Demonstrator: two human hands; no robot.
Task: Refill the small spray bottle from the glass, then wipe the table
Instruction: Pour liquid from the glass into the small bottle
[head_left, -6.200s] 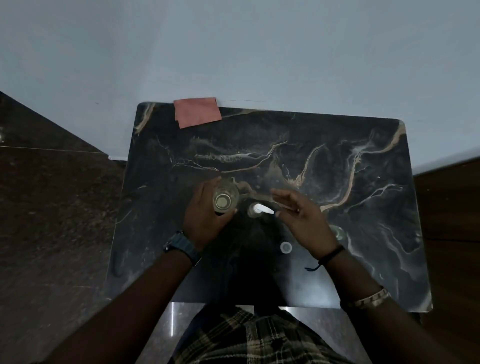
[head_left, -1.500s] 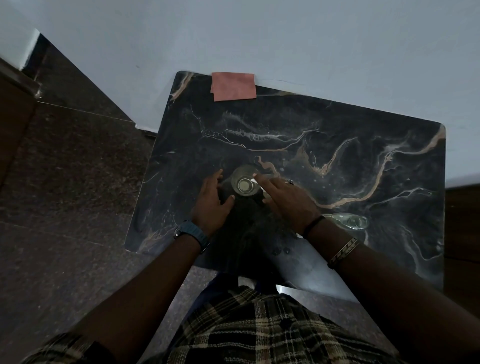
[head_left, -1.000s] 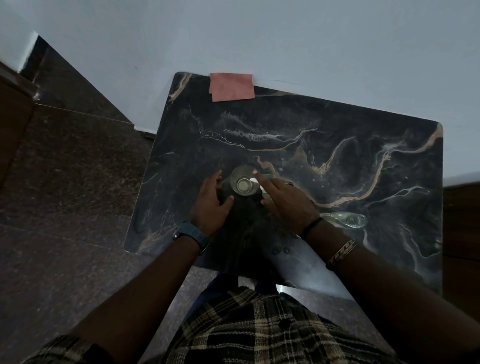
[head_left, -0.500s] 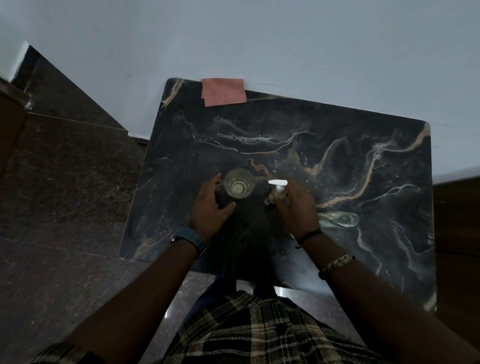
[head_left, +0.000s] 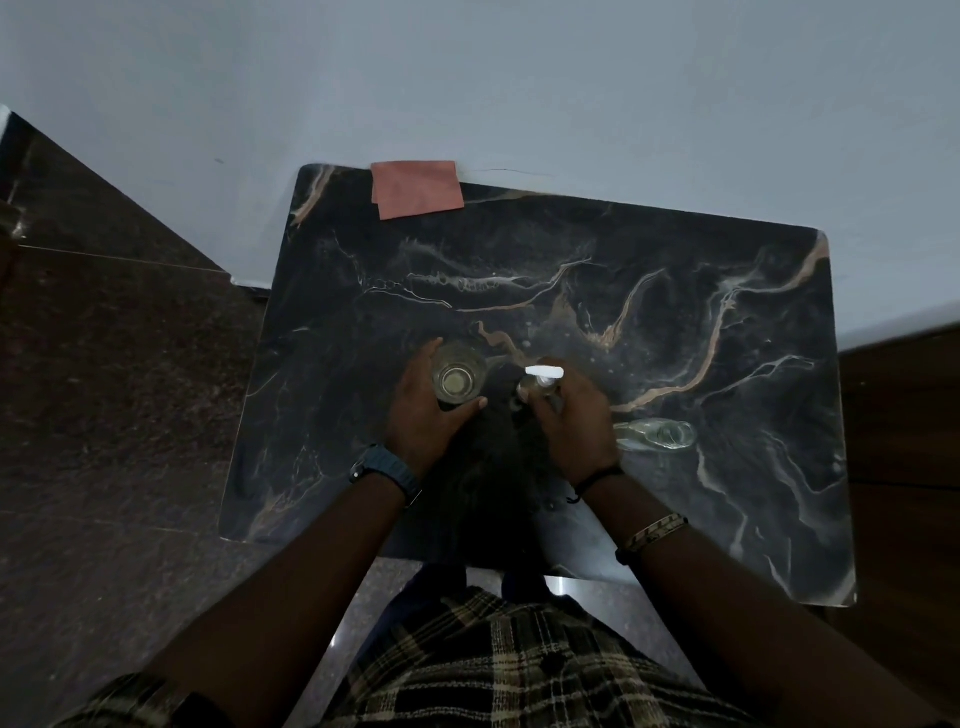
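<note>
Left hand (head_left: 423, 415), watch at the wrist, curled round the glass (head_left: 457, 379) near the middle of the marble table (head_left: 675, 322), thumb on its near side, fingers on its left. Pale liquid low in the glass. Right hand (head_left: 571, 421) just beside it, fingers wrapped round the small spray bottle (head_left: 543, 387); only the white spray head and a bit of the neck showing, the body hidden behind the fingers. Level inside impossible to make out in the dim light. Clear bottle (head_left: 657, 434) lying on its side right of the right hand, partly cut off by it. Red cloth (head_left: 418, 189) at the far left corner, touching the wall (head_left: 519, 78). Near edge covered by forearms and checked shirt (head_left: 493, 670). Open room along the far edge and the whole right side.
</note>
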